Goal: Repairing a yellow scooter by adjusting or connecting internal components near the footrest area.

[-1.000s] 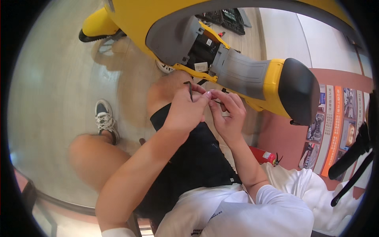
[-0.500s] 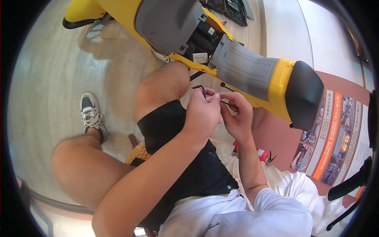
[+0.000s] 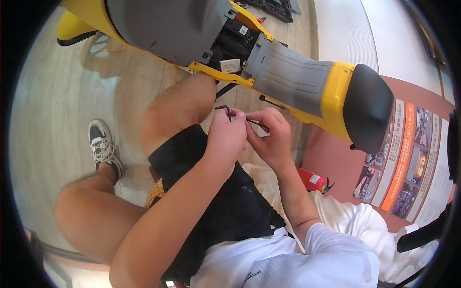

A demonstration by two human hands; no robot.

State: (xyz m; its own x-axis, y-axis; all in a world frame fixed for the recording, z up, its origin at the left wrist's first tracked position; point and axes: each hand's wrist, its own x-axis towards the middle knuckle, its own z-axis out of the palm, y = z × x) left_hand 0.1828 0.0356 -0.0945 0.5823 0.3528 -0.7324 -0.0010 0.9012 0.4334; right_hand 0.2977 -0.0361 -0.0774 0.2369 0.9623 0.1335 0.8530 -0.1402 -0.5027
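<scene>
My left hand is closed on a black L-shaped hex key, whose short bent end sticks up above the fingers. My right hand meets it at the fingertips, pinching a thin dark rod, perhaps another key; its exact shape is partly hidden. Both hands are over my lap, just below a yellow and grey scooter. The scooter has an open compartment with black parts and a small white labelled box inside. Its yellow edge is close above my bare right knee.
An open black tool case lies on the wooden floor behind the scooter. At right are a red fire extinguisher, white draped fabric, a poster board and black bars. A wicker seat shows beneath me.
The view has shifted, so the scooter sits further up and left. My hands stay together and have moved slightly relative to the scooter, with the hex key still in the left one.
</scene>
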